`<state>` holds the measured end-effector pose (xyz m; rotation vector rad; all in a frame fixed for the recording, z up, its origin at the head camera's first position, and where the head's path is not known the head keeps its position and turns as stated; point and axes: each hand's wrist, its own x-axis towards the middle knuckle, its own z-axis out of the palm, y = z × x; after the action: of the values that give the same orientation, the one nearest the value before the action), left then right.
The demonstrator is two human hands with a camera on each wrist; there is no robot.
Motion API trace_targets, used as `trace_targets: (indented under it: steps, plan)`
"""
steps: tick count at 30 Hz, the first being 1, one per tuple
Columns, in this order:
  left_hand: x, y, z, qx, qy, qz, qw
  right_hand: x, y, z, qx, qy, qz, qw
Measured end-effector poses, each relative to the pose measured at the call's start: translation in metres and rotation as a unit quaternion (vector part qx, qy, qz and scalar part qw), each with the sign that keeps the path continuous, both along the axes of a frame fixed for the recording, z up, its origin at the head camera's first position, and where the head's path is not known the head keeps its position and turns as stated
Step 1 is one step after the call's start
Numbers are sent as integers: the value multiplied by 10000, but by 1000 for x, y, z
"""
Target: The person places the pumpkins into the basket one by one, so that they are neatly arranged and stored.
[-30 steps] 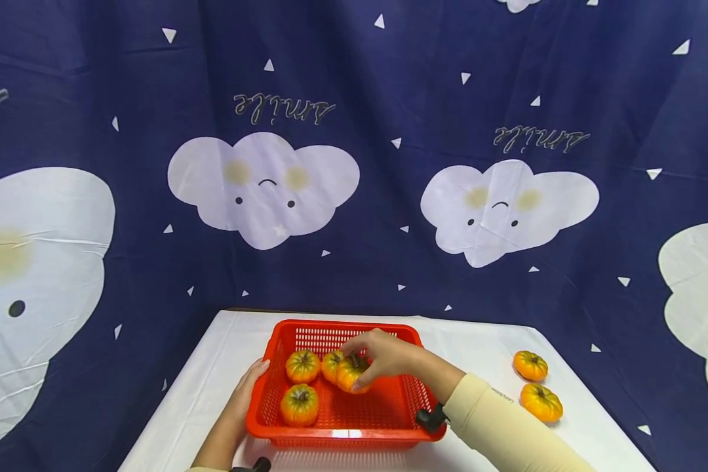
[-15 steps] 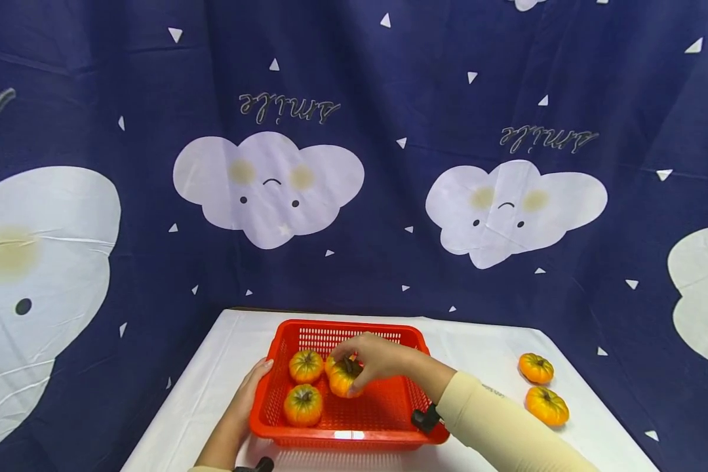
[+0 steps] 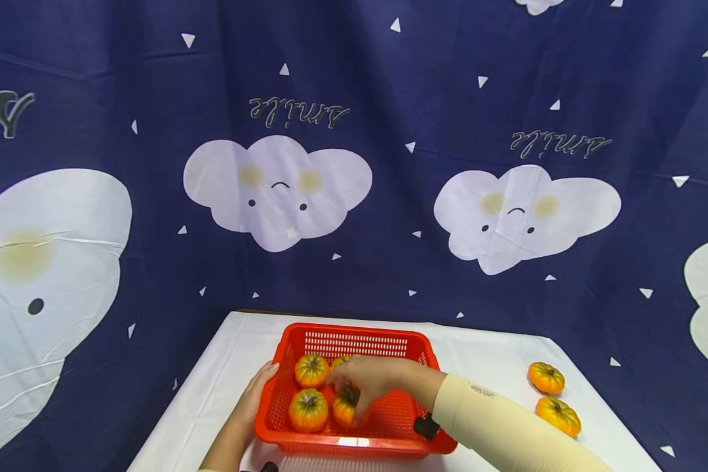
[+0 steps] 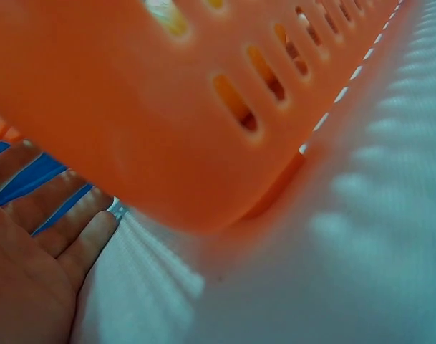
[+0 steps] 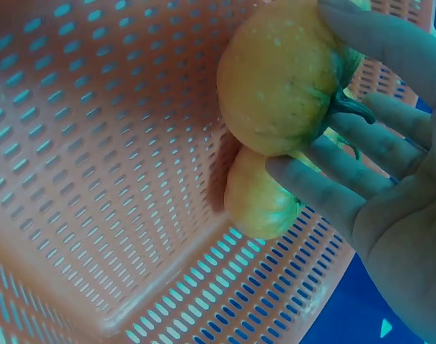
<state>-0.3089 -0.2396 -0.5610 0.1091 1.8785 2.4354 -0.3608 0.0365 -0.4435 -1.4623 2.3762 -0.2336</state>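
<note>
My right hand point(image 3: 374, 379) holds a small orange pumpkin point(image 3: 343, 409) low inside a red plastic basket point(image 3: 307, 446). In the right wrist view, thumb and fingers lie around that pumpkin's dark stem side, and another pumpkin point(image 5: 264, 204) sits just beyond. Two pumpkins, a rear one point(image 3: 311, 371) and a front one point(image 3: 308, 411), lie at the basket's left. A further pumpkin point(image 3: 340, 361) is mostly covered by the right hand. Against the basket's left side rests my left hand point(image 3: 252, 400); its fingers look straight in the left wrist view.
Two more pumpkins, one behind point(image 3: 546, 377) and one in front point(image 3: 558, 416), lie on the white-covered table point(image 3: 484, 367) to the right of the basket. A dark blue cloth point(image 3: 389, 275) with clouds hangs behind the table.
The right hand has carried its pumpkin left and then nearer to me, beside the front left pumpkin. The left hand stays at the basket's side. The head view has shifted slightly.
</note>
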Motion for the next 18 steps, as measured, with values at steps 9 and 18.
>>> trace_targets:
  steps: [9, 18]
  plan:
    - [-1, 4, 0, 9, -22, -58, 10000, 7, -8, -10, 84, 58, 169, 9998]
    - [1, 2, 2, -236, -107, 89, 9996, 9, 5, 8, -376, 327, -325, 9982]
